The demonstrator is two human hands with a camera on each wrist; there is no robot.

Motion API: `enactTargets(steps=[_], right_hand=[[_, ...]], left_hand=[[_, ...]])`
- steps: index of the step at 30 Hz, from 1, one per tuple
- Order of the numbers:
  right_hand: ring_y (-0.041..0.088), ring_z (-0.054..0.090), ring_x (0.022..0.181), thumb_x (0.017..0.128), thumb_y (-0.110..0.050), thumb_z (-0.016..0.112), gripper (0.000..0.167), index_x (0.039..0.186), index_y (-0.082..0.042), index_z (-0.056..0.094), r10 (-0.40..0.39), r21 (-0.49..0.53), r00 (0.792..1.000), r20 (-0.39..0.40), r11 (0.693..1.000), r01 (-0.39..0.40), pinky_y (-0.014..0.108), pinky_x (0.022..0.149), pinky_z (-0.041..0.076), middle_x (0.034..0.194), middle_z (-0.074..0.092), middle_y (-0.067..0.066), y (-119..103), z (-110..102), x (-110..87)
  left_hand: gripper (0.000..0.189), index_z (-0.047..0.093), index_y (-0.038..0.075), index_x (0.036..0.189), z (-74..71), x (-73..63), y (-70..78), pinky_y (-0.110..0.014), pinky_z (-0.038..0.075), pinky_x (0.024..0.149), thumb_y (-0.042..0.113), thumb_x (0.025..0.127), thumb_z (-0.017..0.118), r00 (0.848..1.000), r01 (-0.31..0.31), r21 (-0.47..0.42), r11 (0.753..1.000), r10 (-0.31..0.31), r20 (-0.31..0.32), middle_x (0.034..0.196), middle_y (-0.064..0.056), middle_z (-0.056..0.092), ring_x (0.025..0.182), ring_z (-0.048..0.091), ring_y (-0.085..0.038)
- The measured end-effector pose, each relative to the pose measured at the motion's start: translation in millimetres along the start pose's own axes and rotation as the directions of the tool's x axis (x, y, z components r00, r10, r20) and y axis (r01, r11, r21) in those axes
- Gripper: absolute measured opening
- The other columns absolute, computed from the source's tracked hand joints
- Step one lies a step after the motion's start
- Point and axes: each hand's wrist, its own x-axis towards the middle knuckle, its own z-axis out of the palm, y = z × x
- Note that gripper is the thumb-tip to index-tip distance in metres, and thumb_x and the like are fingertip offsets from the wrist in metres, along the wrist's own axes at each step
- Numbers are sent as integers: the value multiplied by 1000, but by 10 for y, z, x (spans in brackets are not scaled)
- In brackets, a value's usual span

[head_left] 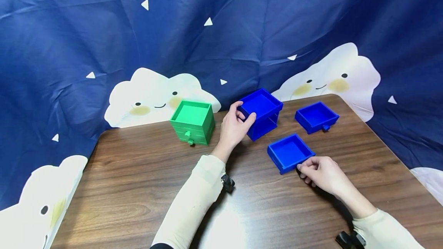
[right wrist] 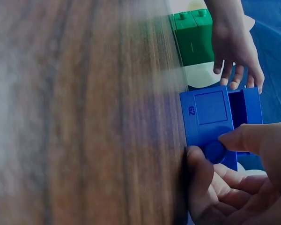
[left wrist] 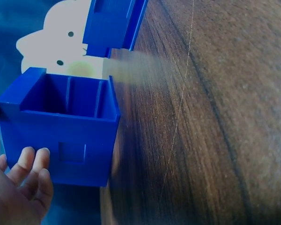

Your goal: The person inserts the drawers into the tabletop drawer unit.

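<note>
A blue toy cabinet (head_left: 261,110) stands at the back of the table, with a shallow open tray shape on top and an empty opening below. My left hand (head_left: 234,126) holds its left side, thumb at the front edge; in the left wrist view, bent fingers (left wrist: 35,168) lie against the side wall. In front of the cabinet is a blue drawer (head_left: 290,152). My right hand (head_left: 323,174) pinches its round knob (right wrist: 214,151) between thumb and finger. Whether this drawer touches the table is unclear.
A second blue drawer (head_left: 316,116) with a knob lies to the right of the cabinet. A green toy cabinet (head_left: 194,124) with its drawers in stands left of my left hand. Behind the wooden table (head_left: 138,187) hangs a dark blue cloth (head_left: 242,41) with clouds.
</note>
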Motion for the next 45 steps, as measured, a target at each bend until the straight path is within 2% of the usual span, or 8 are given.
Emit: enactTargets(steps=[4, 10, 14, 18, 21, 25, 32, 45], right_hand=[[10, 70, 63, 103, -12, 68, 24, 100, 12, 71, 35, 190, 998, 49, 981, -44, 31, 58, 61, 79, 77, 8, 41, -12, 24], [11, 76, 69, 104, -4, 65, 20, 103, 15, 67, 58, 392, 994, 96, 915, -92, 32, 68, 66, 84, 80, 8, 87, -13, 60], [14, 79, 73, 104, 0, 63, 13, 98, 9, 70, 87, 538, 989, 118, 832, -137, 33, 73, 66, 86, 81, 9, 96, -34, 85], [16, 81, 77, 102, 5, 65, 17, 88, 1, 73, 107, 674, 986, 127, 720, -165, 32, 76, 66, 85, 81, 10, 90, -58, 94], [15, 81, 80, 101, 8, 64, 21, 84, -1, 73, 103, 724, 987, 122, 671, -159, 32, 78, 66, 85, 80, 10, 86, -61, 92], [15, 81, 81, 101, 9, 64, 22, 84, -1, 73, 99, 735, 988, 115, 661, -152, 32, 79, 66, 85, 80, 10, 86, -54, 87], [15, 81, 82, 100, 11, 62, 21, 87, 0, 74, 102, 721, 990, 97, 678, -140, 32, 80, 66, 86, 79, 9, 82, -30, 108], [15, 80, 83, 100, 11, 61, 21, 87, 0, 74, 100, 733, 993, 61, 671, -112, 32, 82, 66, 86, 79, 7, 40, 16, 193]], left_hand=[[62, 56, 18, 150, 3, 2, -1, -26, 49, 74, 46, 97, 74, 1000, -1, 0, 1000, 1, -1, 98, -4, 68, 78, 61, -8], [63, 56, 18, 150, -3, -1, -1, -25, 49, 74, 46, 97, 74, 1000, 0, -9, 1000, 0, 4, 98, -4, 67, 79, 61, -8], [63, 56, 18, 150, -7, 0, -2, -24, 48, 73, 45, 97, 74, 1000, 0, -17, 1000, 0, 8, 99, -6, 68, 78, 61, -8], [62, 56, 18, 150, -10, -2, 2, -23, 48, 73, 44, 97, 74, 1000, 2, -24, 1000, -1, 9, 99, -5, 67, 78, 60, -7], [62, 56, 18, 150, -14, -3, 10, -24, 48, 73, 44, 97, 75, 1000, 3, -28, 1000, -3, 6, 98, -5, 67, 78, 61, -7], [62, 56, 18, 150, -17, -2, 14, -23, 49, 74, 44, 97, 75, 1000, 4, -31, 1000, -3, 5, 98, -4, 67, 78, 60, -7], [62, 57, 19, 149, -4, 4, -3, -23, 48, 72, 44, 96, 75, 1000, -3, -39, 999, 3, 0, 95, -2, 67, 76, 60, -5], [63, 57, 19, 149, 8, 9, -25, -24, 50, 74, 45, 96, 75, 1000, -9, -54, 999, 9, -2, 97, -3, 67, 76, 60, -5]])
